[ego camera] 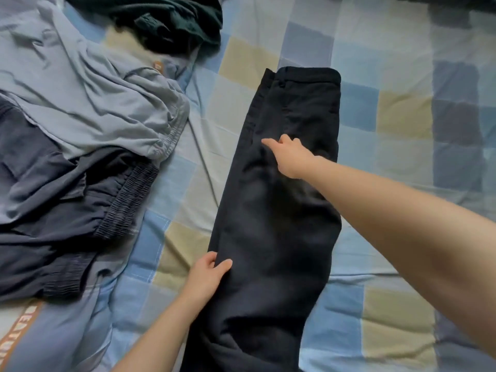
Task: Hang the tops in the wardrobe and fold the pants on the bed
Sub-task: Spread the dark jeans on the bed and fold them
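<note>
A pair of black pants (281,216) lies lengthwise on the checked bedsheet (389,116), folded leg over leg, with its waistband at the far end. My left hand (206,277) pinches the left edge of the pants near the lower leg, thumb on top of the cloth. Further up, my right hand (290,155) rests flat on the pants around the thigh, fingers spread and pointing left, holding nothing.
A heap of clothes fills the left side: light blue-grey pants (88,103), dark navy pants with an elastic waistband (61,210), a blue garment with a brown lettered stripe (40,336). A dark green top (171,20) lies at the back.
</note>
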The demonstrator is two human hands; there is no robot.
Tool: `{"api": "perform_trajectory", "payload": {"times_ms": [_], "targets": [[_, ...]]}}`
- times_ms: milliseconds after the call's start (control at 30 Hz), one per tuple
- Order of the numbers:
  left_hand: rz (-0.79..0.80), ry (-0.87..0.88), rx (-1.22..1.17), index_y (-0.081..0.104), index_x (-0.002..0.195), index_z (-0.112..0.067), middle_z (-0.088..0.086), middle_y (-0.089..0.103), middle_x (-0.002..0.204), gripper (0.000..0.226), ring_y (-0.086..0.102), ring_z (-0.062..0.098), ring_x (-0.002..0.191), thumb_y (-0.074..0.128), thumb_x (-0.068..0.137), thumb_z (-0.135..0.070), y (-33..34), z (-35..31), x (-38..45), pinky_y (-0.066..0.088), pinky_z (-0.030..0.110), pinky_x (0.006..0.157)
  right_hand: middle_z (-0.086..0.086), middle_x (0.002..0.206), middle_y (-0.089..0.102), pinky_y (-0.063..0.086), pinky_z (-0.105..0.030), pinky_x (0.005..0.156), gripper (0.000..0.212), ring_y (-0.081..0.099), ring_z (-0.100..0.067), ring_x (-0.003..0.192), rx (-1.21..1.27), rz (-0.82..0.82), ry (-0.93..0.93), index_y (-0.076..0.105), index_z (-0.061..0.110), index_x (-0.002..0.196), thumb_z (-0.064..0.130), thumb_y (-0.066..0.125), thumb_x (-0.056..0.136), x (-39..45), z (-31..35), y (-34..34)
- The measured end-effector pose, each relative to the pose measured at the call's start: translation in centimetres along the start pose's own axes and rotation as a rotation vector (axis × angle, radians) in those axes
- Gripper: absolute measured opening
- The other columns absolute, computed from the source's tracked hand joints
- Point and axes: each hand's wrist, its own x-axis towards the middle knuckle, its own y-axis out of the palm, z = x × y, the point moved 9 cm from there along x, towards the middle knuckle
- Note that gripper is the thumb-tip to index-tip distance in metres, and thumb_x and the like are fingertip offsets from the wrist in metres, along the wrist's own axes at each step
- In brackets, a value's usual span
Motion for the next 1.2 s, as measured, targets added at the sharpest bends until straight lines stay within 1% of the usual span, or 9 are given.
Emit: {"api": "perform_trajectory", "payload": {"times_ms": [233,333,467,567,667,767,967,1033,1200], "targets": [[0.048,0.146,-0.046,0.074,0.088,-0.015,-0.001,0.076,0.081,0.014,0.073,0.016,0.077,0.066,0.091,-0.027,1.7,-6.5,5.1,0.059,0.030,0.069,-0.015,0.145,0.019,0.047,-0.043,0.076,0.084,0.040,-0.040,0.114,-0.164,-0.161,-0.056,0.015,0.035,0.150,-0.013,0.041,0.086,6.0,0.3,-4.5],[0.098,0.164,-0.022,0.075,0.090,-0.011,0.008,0.076,0.086,0.015,0.073,0.026,0.085,0.066,0.091,-0.024,0.9,-5.5,6.1,0.056,0.042,0.081,-0.019,0.145,0.019,0.042,-0.039,0.064,0.066,0.048,-0.035,0.086,-0.211,-0.198,-0.045,0.031,0.022,0.142,-0.010,0.046,0.087,8.7,0.1,-5.5],[0.180,0.166,-0.046,0.075,0.097,-0.010,0.003,0.077,0.084,0.014,0.073,0.014,0.077,0.065,0.092,-0.018,-0.9,-4.6,6.7,0.055,0.023,0.066,-0.027,0.146,0.019,0.039,-0.038,0.063,0.059,0.049,-0.034,0.078,-0.221,-0.207,-0.034,0.034,0.022,0.140,-0.008,0.045,0.089,10.8,-0.2,-6.0],[0.204,0.130,0.059,0.074,0.094,-0.001,-0.005,0.073,0.069,0.018,0.061,0.000,0.057,0.066,0.092,-0.017,-0.7,-4.5,7.3,0.042,0.011,0.051,-0.026,0.130,0.033,0.039,-0.038,0.059,0.061,0.044,-0.030,0.070,-0.214,-0.201,-0.026,0.033,0.022,0.136,-0.011,0.044,0.085,11.7,-0.6,-6.3],[0.164,0.128,0.094,0.074,0.088,-0.004,0.002,0.077,0.082,0.020,0.069,0.008,0.074,0.069,0.088,-0.024,-0.5,-6.0,8.7,0.051,0.022,0.068,-0.018,0.099,0.043,0.033,-0.034,0.045,0.064,0.035,-0.024,0.059,-0.203,-0.199,0.001,0.031,0.017,0.134,-0.012,0.050,0.081,12.4,-1.3,-7.1],[0.079,0.178,-0.055,0.074,0.081,-0.010,0.001,0.076,0.080,0.022,0.070,0.009,0.074,0.071,0.087,-0.030,-0.2,-8.9,10.1,0.053,0.021,0.066,-0.011,0.081,0.038,0.030,-0.032,0.042,0.054,0.036,-0.023,0.057,-0.209,-0.194,-0.026,0.036,0.014,0.126,-0.012,0.048,0.081,12.6,-1.3,-7.4],[-0.122,0.294,-0.097,0.070,0.078,-0.003,0.008,0.070,0.071,0.021,0.063,0.014,0.067,0.067,0.088,-0.021,-1.1,-13.4,12.2,0.050,0.028,0.067,-0.023,0.109,0.046,0.040,-0.042,0.057,0.053,0.058,-0.041,0.073,-0.162,-0.527,-0.032,0.038,0.006,0.124,-0.019,0.051,0.078,11.2,-0.4,-10.2],[-0.141,0.278,-0.076,0.067,0.077,0.001,0.013,0.066,0.067,0.024,0.060,0.016,0.066,0.067,0.087,-0.021,-1.6,-12.8,12.5,0.048,0.030,0.066,-0.023,0.111,0.046,0.040,-0.041,0.059,0.051,0.060,-0.042,0.081,-0.137,-0.524,-0.031,0.039,0.005,0.123,-0.018,0.051,0.079,11.5,0.3,-9.9],[-0.170,0.234,-0.005,0.061,0.064,-0.009,-0.004,0.055,0.055,0.028,0.049,0.011,0.057,0.068,0.087,-0.023,-2.0,-11.0,13.5,0.038,0.025,0.056,-0.020,0.109,0.049,0.039,-0.038,0.065,0.040,0.057,-0.038,0.089,-0.109,-0.413,-0.085,0.042,0.005,0.117,-0.013,0.051,0.083,13.0,1.2,-8.4]]}}
